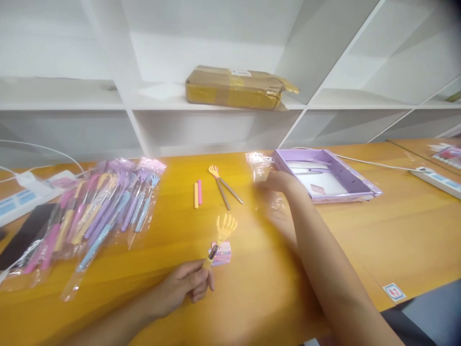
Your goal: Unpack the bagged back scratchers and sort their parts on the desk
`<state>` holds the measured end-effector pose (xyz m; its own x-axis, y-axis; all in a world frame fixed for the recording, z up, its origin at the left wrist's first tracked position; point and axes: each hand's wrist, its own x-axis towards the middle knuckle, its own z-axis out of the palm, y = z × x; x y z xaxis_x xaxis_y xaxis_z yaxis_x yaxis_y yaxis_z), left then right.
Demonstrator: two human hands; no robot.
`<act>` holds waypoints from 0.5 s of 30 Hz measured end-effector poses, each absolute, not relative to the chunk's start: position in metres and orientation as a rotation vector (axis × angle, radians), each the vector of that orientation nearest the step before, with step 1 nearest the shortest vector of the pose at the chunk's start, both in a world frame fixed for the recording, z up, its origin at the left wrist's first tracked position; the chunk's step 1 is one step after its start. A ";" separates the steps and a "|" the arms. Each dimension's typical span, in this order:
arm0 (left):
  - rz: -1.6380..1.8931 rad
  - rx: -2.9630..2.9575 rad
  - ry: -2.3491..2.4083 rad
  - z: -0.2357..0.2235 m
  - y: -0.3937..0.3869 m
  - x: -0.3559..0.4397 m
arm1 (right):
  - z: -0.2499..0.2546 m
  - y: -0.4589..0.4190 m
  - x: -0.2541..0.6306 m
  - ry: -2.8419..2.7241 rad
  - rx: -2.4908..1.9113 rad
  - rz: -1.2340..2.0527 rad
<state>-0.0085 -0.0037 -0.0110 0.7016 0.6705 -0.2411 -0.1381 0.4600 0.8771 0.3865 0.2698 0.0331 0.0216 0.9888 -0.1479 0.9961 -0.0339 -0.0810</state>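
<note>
A yellow hand-shaped back scratcher [226, 228] is gripped by its handle in my left hand [194, 281], its claw pointing up and away. Beneath it on the table lie small printed cards [222, 253]. My right hand [275, 190] is smeared by motion over clear plastic bags [260, 163], left of the purple box; its fingers cannot be made out. Farther back, two scratcher heads on metal rods [230, 190] lie crossed, the yellow claw [213, 171] on top. Beside them rest a yellow handle [196, 195] and a pink handle [200, 192].
Several bagged back scratchers [104, 206] in pink, yellow, purple and blue lie at the left, by a white power strip [36, 194]. An open purple box [345, 175] stands at the right. A taped carton [234, 89] sits on the white shelf [158, 101].
</note>
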 end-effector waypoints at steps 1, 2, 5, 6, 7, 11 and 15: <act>0.541 0.970 0.625 -0.011 -0.004 -0.008 | 0.038 0.269 0.388 2.142 2.199 -0.310; 0.541 0.966 0.622 -0.011 -0.004 -0.008 | 0.043 0.268 0.389 2.141 2.190 -0.370; 0.543 0.962 0.624 -0.012 -0.004 -0.009 | 0.059 0.264 0.393 2.226 2.214 -0.462; 0.539 0.962 0.627 -0.012 -0.004 -0.009 | 0.062 0.263 0.395 2.265 2.249 -0.448; 0.537 0.962 0.631 -0.013 -0.004 -0.009 | 0.065 0.263 0.395 2.299 2.295 -0.414; 0.544 0.955 0.644 -0.015 -0.005 -0.009 | 0.058 0.266 0.398 2.306 2.433 -0.294; 0.544 0.953 0.641 -0.014 -0.004 -0.008 | 0.038 0.272 0.401 2.175 2.433 -0.274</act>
<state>-0.0080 -0.0043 -0.0145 0.6919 0.6751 -0.2559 -0.1422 0.4749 0.8685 0.4006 0.2719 0.0379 0.1078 0.9935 -0.0360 0.9713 -0.1130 -0.2091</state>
